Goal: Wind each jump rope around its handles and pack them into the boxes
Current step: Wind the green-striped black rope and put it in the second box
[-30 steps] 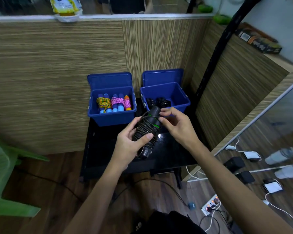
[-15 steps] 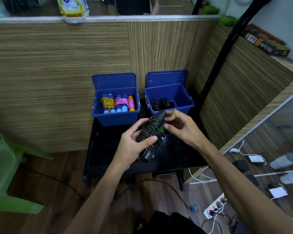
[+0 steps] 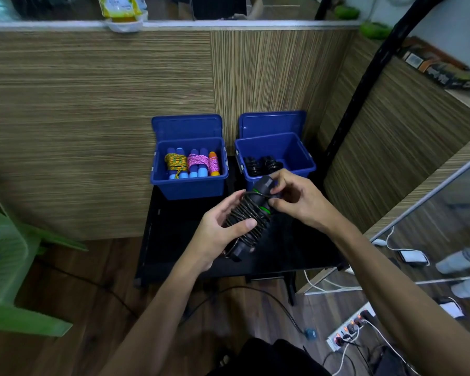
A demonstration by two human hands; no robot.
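Note:
A black jump rope [image 3: 251,217] with green rings, its cord coiled round both handles, hangs above the black table [image 3: 179,240]. My left hand [image 3: 217,234] grips the wound bundle from the left, thumb across the coils. At the bundle's top end my right hand [image 3: 296,196] pinches the cord. Behind stand two open blue boxes. The left box [image 3: 190,185] holds wound ropes with blue and orange handles, yellow and pink cords. In the right box [image 3: 304,161] lie black wound ropes [image 3: 261,164].
Wood-grain partition walls close in the back and the right. A green plastic chair [image 3: 6,267] stands at the left. A black pole [image 3: 375,71] leans at the right. Cables and a power strip [image 3: 347,329] lie on the wooden floor.
My right hand has moved along the top end of the bundle with the cord. The left hand keeps its grip. The camera view has shifted slightly.

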